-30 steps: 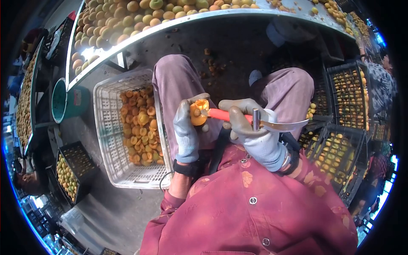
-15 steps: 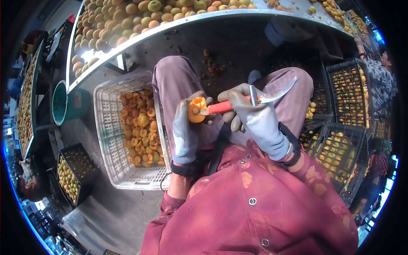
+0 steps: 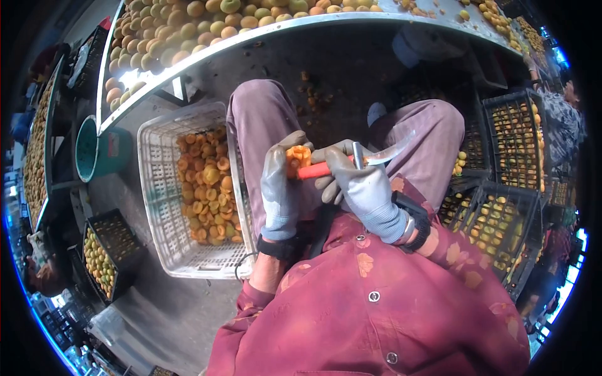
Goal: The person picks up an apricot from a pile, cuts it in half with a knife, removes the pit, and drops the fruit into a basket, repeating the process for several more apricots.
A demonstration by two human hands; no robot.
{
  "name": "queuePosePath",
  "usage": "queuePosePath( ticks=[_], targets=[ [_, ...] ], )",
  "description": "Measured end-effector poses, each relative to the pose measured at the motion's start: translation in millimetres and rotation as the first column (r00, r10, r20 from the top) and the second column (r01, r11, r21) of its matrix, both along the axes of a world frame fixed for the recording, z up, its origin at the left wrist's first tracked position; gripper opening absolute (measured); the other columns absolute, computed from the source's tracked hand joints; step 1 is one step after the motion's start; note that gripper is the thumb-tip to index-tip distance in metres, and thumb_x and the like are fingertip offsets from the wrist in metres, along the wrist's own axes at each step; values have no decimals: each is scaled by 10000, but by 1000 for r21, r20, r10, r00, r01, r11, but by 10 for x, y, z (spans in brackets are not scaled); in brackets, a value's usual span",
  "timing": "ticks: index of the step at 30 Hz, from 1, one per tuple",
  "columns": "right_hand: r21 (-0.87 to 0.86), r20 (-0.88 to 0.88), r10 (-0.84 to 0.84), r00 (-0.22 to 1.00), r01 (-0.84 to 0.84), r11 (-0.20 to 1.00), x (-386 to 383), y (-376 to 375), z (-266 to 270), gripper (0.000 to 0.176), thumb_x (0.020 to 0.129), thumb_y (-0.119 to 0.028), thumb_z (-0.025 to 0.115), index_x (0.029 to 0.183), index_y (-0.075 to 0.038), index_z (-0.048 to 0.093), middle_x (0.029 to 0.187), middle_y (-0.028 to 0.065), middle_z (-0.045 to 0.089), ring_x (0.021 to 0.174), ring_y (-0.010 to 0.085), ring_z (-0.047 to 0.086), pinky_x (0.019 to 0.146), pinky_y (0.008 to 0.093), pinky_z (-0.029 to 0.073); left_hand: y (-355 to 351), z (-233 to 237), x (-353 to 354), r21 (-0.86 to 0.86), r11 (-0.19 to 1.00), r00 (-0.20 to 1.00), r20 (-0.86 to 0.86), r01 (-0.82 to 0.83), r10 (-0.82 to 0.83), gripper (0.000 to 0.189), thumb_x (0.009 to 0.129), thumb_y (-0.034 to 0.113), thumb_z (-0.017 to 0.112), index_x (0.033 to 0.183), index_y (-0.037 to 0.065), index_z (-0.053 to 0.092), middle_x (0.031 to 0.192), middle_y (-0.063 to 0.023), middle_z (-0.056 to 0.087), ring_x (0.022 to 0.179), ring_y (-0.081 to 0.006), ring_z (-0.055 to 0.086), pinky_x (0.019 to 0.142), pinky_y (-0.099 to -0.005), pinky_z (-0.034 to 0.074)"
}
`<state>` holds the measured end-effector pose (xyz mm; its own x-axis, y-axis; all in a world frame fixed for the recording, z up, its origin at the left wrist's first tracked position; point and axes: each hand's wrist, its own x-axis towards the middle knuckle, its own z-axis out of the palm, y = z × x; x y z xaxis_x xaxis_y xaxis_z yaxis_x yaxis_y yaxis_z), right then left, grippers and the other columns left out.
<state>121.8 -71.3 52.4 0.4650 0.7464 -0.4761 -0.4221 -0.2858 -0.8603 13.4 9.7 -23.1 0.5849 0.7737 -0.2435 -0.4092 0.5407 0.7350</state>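
Note:
My left hand (image 3: 279, 182), in a grey-palmed white glove, is closed around an orange fruit (image 3: 297, 159) with its cut side showing. Gloved likewise, my right hand (image 3: 360, 182) grips a tool with a red handle (image 3: 315, 170) and a curved metal blade (image 3: 394, 150). The handle's end touches the fruit, while the blade points away to the right. A short metal tube (image 3: 358, 155) stands up by the right fingers. Left of my legs, a white plastic basket (image 3: 164, 207) holds many fruit halves (image 3: 210, 182).
A metal-edged table (image 3: 251, 36) heaped with whole fruit runs across the top. Black crates of fruit (image 3: 517, 141) are stacked at the right. At the left are a green bucket (image 3: 103, 153) and a black crate (image 3: 116, 254). Part of another person (image 3: 558, 119) shows at far right.
My right hand has moved left and slightly down with the tool. The handle's end has come further over the fruit, which is turned a little in my left hand.

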Motion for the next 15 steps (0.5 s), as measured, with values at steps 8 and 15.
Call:
queuePosePath(
  ticks=[8,15],
  targets=[
    [68,-27,-72,997,74,995,46,-57,112,234,950,-225,604,1066,-26,641,756,28,645,545,48,574,498,179,465,19,216,54,-120,992,997,60,-33,40,515,1002,395,436,1294,-24,498,1133,-140,611,1015,-231,602,944,-350,463],
    [115,-35,-25,999,29,993,123,-116,194,255,974,-188,560,1121,15,608,803,77,653,593,45,558,546,174,473,110,193,-107,-78,985,980,-115,154,-162,472,1020,348,406,1314,-16,473,1131,-145,624,981,-205,627,829,-316,523]
  ],
)
